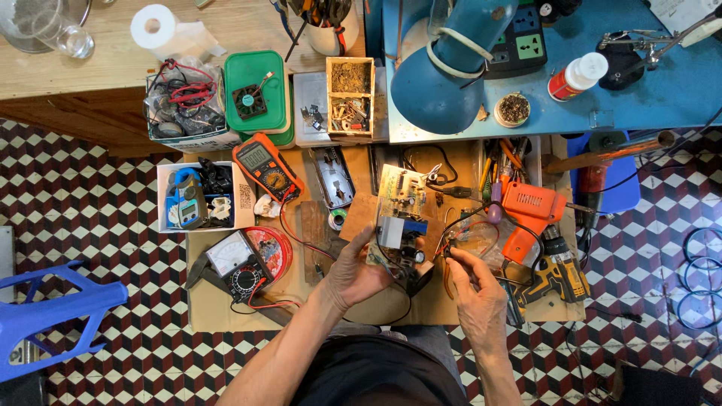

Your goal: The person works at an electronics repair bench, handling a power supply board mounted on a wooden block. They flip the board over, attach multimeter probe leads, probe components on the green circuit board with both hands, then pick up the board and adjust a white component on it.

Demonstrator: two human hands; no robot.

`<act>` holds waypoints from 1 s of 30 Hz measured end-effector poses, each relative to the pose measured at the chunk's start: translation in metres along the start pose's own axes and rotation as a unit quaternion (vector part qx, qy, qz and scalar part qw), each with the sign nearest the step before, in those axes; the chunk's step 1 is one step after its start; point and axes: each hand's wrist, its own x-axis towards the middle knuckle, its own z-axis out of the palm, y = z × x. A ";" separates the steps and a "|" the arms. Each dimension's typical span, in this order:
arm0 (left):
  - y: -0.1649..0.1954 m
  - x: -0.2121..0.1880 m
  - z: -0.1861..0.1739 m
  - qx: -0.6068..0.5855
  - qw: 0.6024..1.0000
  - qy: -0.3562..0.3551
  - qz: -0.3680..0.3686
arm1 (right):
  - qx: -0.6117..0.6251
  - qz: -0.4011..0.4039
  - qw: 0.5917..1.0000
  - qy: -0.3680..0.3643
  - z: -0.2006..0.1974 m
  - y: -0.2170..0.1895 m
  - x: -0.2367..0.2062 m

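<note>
My left hand (352,272) grips a small circuit assembly (396,239) with a grey and blue block on top, held over a low cardboard-covered work surface (218,312). My right hand (474,295) is just to the right of it, fingers pinched on thin red and black wires (468,233) that run from the assembly. A second green circuit board (402,188) lies just beyond the held one.
An orange multimeter (265,165), an analog meter (239,263), an orange heat gun (530,214) and a yellow drill (560,272) lie around. Boxes of parts (197,197) sit at left. A blue lamp (444,71) and power strip (519,41) stand at the back. A blue stool (53,308) is at left.
</note>
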 end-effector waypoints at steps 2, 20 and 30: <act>0.000 0.003 0.000 -0.009 1.000 -0.011 0.002 | 0.013 -0.003 1.000 -0.007 0.003 -0.002 0.002; 0.004 0.011 0.007 -0.048 0.997 0.054 0.021 | 0.053 0.009 0.997 -0.063 0.008 -0.008 0.030; 0.005 0.012 0.000 -0.061 0.996 0.064 -0.005 | 0.096 -0.018 0.994 -0.047 0.010 -0.020 0.051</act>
